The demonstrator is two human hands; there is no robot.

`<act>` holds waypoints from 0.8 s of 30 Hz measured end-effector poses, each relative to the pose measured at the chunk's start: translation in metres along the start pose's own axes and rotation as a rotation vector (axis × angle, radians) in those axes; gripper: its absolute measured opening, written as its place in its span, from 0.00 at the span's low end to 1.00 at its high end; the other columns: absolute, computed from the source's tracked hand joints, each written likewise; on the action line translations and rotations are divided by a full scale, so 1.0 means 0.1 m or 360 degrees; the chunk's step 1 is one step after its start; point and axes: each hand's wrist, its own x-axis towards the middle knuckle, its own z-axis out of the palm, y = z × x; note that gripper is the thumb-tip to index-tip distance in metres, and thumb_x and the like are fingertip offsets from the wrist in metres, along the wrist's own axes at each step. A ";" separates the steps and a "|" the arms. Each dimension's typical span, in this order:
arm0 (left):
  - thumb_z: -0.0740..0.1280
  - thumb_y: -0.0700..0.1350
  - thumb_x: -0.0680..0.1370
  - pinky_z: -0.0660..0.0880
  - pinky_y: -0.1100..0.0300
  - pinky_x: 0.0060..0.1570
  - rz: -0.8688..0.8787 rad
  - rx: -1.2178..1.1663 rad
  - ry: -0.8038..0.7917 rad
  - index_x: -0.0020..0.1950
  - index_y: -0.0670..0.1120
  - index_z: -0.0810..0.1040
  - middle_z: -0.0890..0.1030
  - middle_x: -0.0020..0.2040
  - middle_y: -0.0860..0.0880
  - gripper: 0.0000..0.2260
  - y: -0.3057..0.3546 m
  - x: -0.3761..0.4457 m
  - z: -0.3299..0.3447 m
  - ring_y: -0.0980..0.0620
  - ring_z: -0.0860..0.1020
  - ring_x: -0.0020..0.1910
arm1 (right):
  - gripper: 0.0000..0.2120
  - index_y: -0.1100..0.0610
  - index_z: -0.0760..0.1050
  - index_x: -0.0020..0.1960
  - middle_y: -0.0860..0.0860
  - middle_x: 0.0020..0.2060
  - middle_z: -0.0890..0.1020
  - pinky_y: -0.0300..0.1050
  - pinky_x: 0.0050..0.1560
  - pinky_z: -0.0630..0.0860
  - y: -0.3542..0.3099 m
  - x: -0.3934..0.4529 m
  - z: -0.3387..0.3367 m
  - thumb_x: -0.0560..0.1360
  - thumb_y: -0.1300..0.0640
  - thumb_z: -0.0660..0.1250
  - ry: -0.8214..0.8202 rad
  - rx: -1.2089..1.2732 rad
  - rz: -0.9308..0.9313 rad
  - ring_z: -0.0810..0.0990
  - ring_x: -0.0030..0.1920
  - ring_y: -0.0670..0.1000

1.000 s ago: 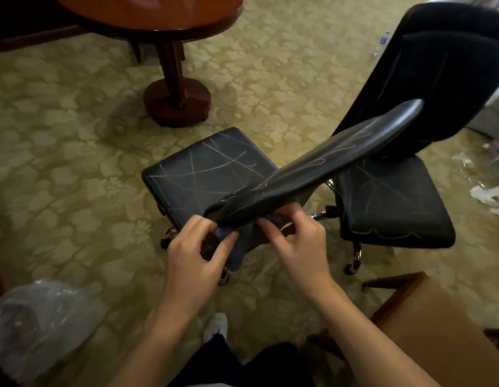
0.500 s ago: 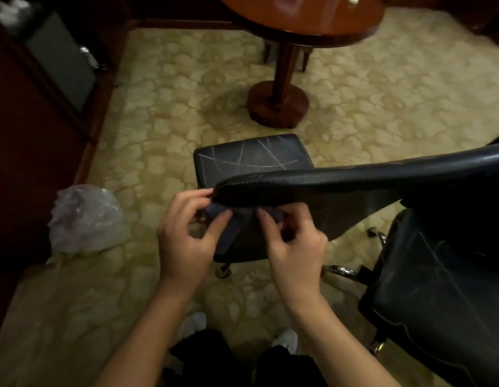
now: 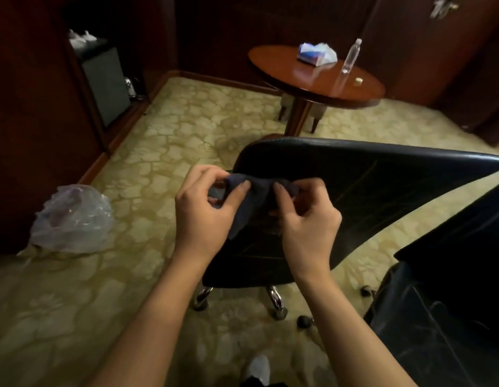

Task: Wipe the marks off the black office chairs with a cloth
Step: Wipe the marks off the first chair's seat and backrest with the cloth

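A dark blue cloth (image 3: 249, 203) hangs between my two hands in front of a black office chair's backrest (image 3: 368, 185), which lies tilted across the view with faint line marks on it. My left hand (image 3: 206, 210) pinches the cloth's left end with thumb and fingers. My right hand (image 3: 307, 219) pinches its right end the same way. The black seat (image 3: 438, 317) of this chair fills the lower right. Below the backrest, chrome legs and castors (image 3: 276, 300) of a second chair show; its seat is hidden.
A round wooden table (image 3: 312, 79) stands behind, with a tissue pack (image 3: 316, 53), a plastic bottle (image 3: 350, 55) and a small cap. A clear plastic bag (image 3: 72, 219) lies on the patterned carpet at left. Dark wood cabinets line the left and back.
The camera has tipped up, showing the whole table top and back wall. The backrest now covers the marked seat of the other chair. Both hands still pinch the cloth, now bunched higher.
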 end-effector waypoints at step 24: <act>0.72 0.56 0.72 0.73 0.66 0.43 0.0222 0.0039 0.0533 0.42 0.43 0.78 0.79 0.43 0.46 0.16 -0.31 -0.16 0.53 0.57 0.77 0.42 | 0.11 0.54 0.71 0.42 0.42 0.27 0.73 0.38 0.37 0.75 0.58 -0.02 0.26 0.73 0.52 0.73 0.0237 0.0500 -0.0176 0.76 0.30 0.38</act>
